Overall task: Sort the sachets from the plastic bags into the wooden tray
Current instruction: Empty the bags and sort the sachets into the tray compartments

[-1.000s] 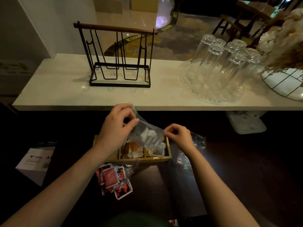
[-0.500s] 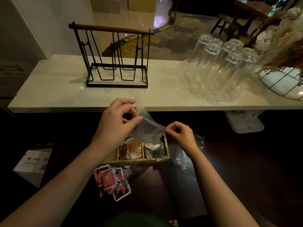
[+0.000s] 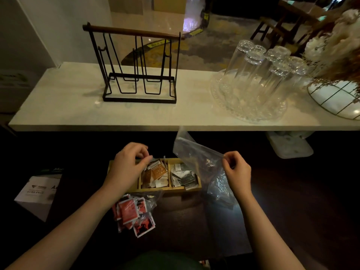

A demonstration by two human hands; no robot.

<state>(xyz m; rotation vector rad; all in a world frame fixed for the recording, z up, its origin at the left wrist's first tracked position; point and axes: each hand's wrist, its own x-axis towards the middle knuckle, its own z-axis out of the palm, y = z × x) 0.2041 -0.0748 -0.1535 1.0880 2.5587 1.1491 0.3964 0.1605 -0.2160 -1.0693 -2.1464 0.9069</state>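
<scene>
Dim room, pale marble counter (image 3: 78, 114) across the top half, dark lower surface (image 3: 292, 191) beneath it where the work happens. On the counter: black wire rack with wooden bar (image 3: 136, 71) at 11 o'clock, upturned glasses on a glass platter (image 3: 257, 78) at 1 o'clock, wire-framed white bowl (image 3: 335, 98) at 3 o'clock edge. Wooden tray (image 3: 165, 190) sits centre frame on the dark surface, divided into compartments; middle one holds orange and brown sachets (image 3: 157, 172), right one holds white and dark grey sachets (image 3: 183, 176), left one mostly hidden by the hand. Left hand (image 3: 128, 166) over the tray's left part, fingers pinched together near the top edge of the middle compartment; whether it grips a sachet, cannot tell. Right hand (image 3: 236, 170) at 3 o'clock of the tray, thumb and fingers clamped on the edge of a clear plastic bag (image 3: 194, 152), which hangs lifted above the tray's right end and looks empty. Second crumpled clear bag (image 3: 220, 188) lies under the right wrist. Bag of red sachets (image 3: 132, 213) at 6 o'clock of the tray, just beside its front edge. White printed box (image 3: 39, 193) at 9 o'clock.
</scene>
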